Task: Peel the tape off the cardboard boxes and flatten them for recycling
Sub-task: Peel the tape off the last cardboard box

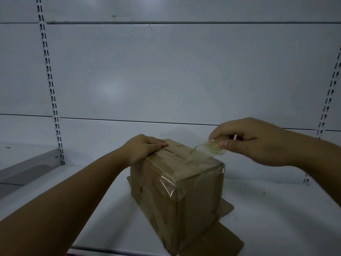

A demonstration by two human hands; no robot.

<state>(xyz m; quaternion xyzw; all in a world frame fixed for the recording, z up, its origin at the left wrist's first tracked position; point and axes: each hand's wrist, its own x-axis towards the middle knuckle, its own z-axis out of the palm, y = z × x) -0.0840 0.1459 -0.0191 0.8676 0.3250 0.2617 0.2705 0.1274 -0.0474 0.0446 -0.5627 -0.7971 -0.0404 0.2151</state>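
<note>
Currently box (184, 183) sits on white shelf (276, 209): brown, scuffed, flaps (227, 235) splayed flat underneath, top seam a dark slit, glossy wrinkled clear tape (167, 182) wrapped over the near top corner. Left hand (145, 147) lies flat on the far top edge, fingers straight, pressing down. Right hand (258, 143) pinches a lifted strip (208, 147) between thumb and fingers, its other end stuck to the box top.
</note>
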